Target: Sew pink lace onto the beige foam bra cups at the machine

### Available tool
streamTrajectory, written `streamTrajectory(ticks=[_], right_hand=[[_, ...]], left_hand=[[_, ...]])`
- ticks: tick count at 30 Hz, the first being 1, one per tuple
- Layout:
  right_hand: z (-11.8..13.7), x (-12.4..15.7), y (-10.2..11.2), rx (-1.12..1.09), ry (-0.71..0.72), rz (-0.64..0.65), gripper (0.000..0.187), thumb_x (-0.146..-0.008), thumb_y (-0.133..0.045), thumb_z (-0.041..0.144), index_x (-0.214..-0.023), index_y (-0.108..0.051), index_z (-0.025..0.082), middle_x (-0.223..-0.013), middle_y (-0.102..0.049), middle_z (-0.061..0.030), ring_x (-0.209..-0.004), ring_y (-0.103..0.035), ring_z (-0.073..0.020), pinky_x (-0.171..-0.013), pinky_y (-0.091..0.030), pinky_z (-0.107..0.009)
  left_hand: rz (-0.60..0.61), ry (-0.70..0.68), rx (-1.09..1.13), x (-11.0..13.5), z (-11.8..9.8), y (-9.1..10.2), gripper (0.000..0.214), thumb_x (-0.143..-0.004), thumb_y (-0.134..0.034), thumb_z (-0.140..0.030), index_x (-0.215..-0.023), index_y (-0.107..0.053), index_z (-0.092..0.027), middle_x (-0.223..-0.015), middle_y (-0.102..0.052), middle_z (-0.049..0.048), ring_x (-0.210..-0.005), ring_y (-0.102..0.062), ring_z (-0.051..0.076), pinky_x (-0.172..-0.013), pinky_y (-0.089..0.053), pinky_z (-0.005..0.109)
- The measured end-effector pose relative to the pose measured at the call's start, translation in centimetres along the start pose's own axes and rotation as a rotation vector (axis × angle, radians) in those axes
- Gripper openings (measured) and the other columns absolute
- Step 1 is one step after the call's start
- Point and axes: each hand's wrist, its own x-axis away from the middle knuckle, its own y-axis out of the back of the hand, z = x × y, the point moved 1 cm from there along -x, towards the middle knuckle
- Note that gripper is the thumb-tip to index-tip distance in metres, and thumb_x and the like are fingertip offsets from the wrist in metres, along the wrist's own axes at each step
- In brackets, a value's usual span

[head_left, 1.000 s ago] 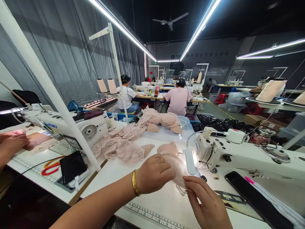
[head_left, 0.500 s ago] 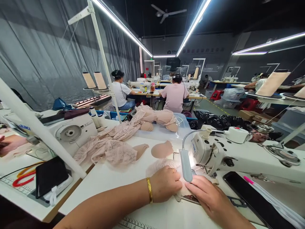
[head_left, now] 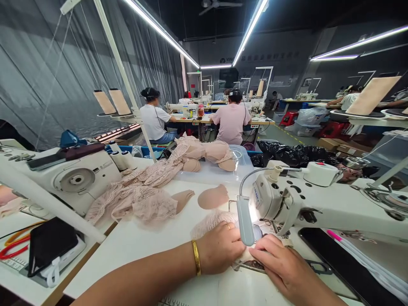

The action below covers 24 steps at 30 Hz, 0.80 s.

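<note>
My left hand (head_left: 220, 248), with a gold bangle and a ring, is closed on a piece of pale pink lace fabric (head_left: 208, 222) beside the sewing machine (head_left: 270, 197). Close by on the right, my right hand (head_left: 282, 261) pinches the same fabric near its edge, thumb mostly hidden. A grey gooseneck lamp (head_left: 245, 223) hangs over the fingertips and hides the needle area. Beyond the hands lies a beige bra cup piece (head_left: 213, 196). To its left is a heap of pink lace (head_left: 146, 202).
A clear plastic bin (head_left: 244, 163) holds more bra pieces at the table's far edge. To the right lies a black phone (head_left: 334, 259) beside white pens or cords. Another sewing machine (head_left: 76, 178) stands at left. Two people (head_left: 231, 123) sit at machines ahead.
My view has shifted slightly, so the scene sits a little left and higher. My right fingers have drawn back and bent more. The left hand stays on the fabric.
</note>
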Motion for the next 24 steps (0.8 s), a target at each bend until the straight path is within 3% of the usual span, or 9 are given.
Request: streamTrajectory(ticks=[6,12,18,24], right_hand=[[-0.2,0.1,0.2,-0.009,-0.027,0.061,0.040,-0.098,-0.042,0.003,-0.125,-0.057,0.029,-0.106,-0.068,-0.0045,-0.090,-0.066,-0.0216,-0.069,-0.056,-0.032],[-0.6,0.1,0.3,-0.028,-0.015,0.062,0.042,-0.098,-0.043,0.003,-0.126,-0.059,0.029,-0.116,-0.072,-0.0044,-0.100,-0.069,-0.0206,-0.077,-0.058,-0.031],[-1.1,0.1,-0.3,0.050,-0.027,-0.017,0.037,-0.100,-0.045,0.007,-0.124,-0.062,0.030,-0.117,-0.074,-0.0030,-0.098,-0.074,-0.0201,-0.079,-0.062,-0.032],[-1.9,0.3,-1.3,0.181,-0.026,-0.117,0.047,-0.097,-0.046,0.008,-0.135,-0.062,0.029,-0.124,-0.077,-0.0028,-0.100,-0.078,-0.0199,-0.077,-0.064,-0.029]], left_hand=[[-0.068,0.015,0.012,0.1,-0.2,-0.6,0.013,-0.100,-0.059,-0.027,-0.091,-0.062,-0.019,-0.091,-0.065,0.0064,-0.084,-0.056,0.023,-0.077,-0.040,0.039],[-0.037,0.014,0.056,-0.1,-0.1,-1.0,0.011,-0.101,-0.057,-0.025,-0.093,-0.060,-0.018,-0.101,-0.070,0.0061,-0.088,-0.059,0.022,-0.081,-0.042,0.040],[0.011,-0.012,0.052,-1.1,1.2,-0.4,0.011,-0.102,-0.059,-0.025,-0.094,-0.060,-0.018,-0.096,-0.070,0.0029,-0.084,-0.060,0.021,-0.077,-0.040,0.039],[0.058,-0.064,0.067,-2.1,2.9,-0.4,0.010,-0.099,-0.063,-0.025,-0.091,-0.060,-0.019,-0.098,-0.071,0.0045,-0.084,-0.060,0.022,-0.072,-0.041,0.039]])
